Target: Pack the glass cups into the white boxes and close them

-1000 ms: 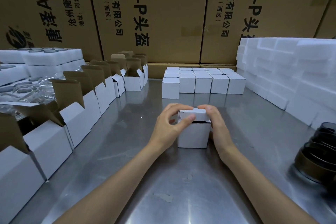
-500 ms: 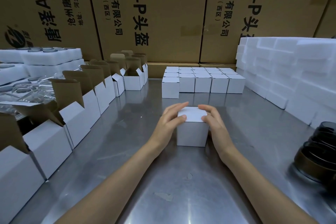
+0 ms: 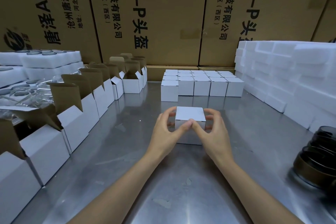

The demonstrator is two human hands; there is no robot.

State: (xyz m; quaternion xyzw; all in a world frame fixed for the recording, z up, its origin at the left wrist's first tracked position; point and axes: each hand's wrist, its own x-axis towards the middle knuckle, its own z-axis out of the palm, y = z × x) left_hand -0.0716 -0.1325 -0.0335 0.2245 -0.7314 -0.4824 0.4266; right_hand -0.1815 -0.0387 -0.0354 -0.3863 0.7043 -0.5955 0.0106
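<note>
At the centre of the frame a closed white box [image 3: 190, 114] stands on the steel desk [image 3: 127, 151], gripped by the left hand [image 3: 166, 132] and right hand [image 3: 211, 132], curled fingers on its sides, thumbs meeting at its front top edge.

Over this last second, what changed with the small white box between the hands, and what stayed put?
The small white cardboard box went from lid part-open to fully shut. The left hand and right hand pressed the lid flat, then shifted to grip the box by its sides, thumbs meeting at its front top edge. The box stayed at the same spot on the steel table; the closed white boxes behind did not move.
</note>
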